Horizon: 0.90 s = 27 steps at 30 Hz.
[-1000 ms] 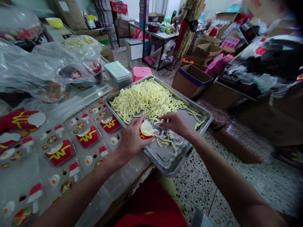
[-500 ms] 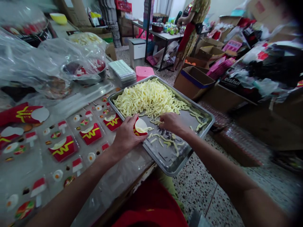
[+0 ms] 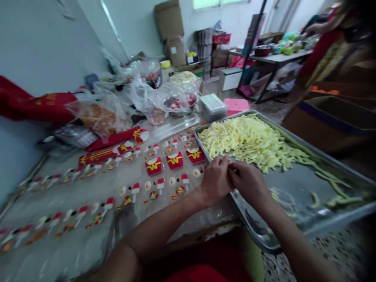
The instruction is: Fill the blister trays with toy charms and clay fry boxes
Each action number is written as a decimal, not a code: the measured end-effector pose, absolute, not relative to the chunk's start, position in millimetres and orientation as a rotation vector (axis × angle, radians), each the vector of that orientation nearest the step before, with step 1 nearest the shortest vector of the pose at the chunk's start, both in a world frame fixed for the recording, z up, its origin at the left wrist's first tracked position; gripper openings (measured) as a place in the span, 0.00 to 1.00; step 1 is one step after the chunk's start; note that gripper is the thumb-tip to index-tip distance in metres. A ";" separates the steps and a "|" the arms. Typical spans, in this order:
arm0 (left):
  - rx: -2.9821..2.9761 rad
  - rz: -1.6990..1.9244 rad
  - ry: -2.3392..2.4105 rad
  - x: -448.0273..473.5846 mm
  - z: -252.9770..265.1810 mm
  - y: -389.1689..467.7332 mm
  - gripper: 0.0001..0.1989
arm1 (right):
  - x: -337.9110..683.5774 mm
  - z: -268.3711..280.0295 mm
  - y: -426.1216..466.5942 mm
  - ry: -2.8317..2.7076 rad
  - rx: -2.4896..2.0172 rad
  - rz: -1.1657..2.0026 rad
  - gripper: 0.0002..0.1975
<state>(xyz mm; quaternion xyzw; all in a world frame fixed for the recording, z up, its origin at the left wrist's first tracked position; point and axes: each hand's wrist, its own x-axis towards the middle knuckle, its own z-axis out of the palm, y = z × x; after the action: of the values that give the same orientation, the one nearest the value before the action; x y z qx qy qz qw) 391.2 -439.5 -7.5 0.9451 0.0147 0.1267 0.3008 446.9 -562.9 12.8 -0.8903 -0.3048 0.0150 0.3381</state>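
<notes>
My left hand (image 3: 216, 179) and my right hand (image 3: 247, 181) meet at the near left rim of a metal tray (image 3: 293, 186). My left fingers are closed on a small red fry carton, of which only a tiny reddish edge shows. The right fingers are curled against it; what they pinch is hidden. Pale yellow toy-size fries (image 3: 246, 139) are heaped at the tray's far side, with loose strands at its right. Left of my hands, red cartons with a yellow zigzag (image 3: 174, 160) lie on the plastic-covered table (image 3: 194, 211).
Rows of small pieces, such as red-and-white popsicle shapes (image 3: 160, 185), cover the table. Behind stand clear plastic boxes (image 3: 213, 107), a pink stool (image 3: 236, 105) and a metal bowl (image 3: 180, 105) under plastic. Cardboard boxes (image 3: 335, 117) and another person (image 3: 320, 58) are at right.
My right hand has left the tray's middle and come against my left hand. The carton is now mostly hidden. The view has turned left, showing more of the table and wall.
</notes>
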 end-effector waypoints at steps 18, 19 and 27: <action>2.078 0.825 0.681 272.4 -18.0 -289.0 0.47 | 380.3 9.9 -403.1 -1.265 -1.820 0.274 0.09; 2.090 0.854 0.716 266.2 -17.7 -277.3 0.47 | 375.5 11.7 -388.0 -1.278 -1.816 0.278 0.09; 2.183 0.934 0.879 200.7 -3.6 -178.2 0.41 | 439.9 38.4 -337.9 -1.177 -1.818 0.388 0.14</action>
<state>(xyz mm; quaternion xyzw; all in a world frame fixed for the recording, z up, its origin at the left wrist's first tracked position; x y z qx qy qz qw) 200.7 -178.2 -3.6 0.8225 0.3311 0.3519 0.3001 439.9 -337.9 38.4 -0.7364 -0.4768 0.1570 0.4536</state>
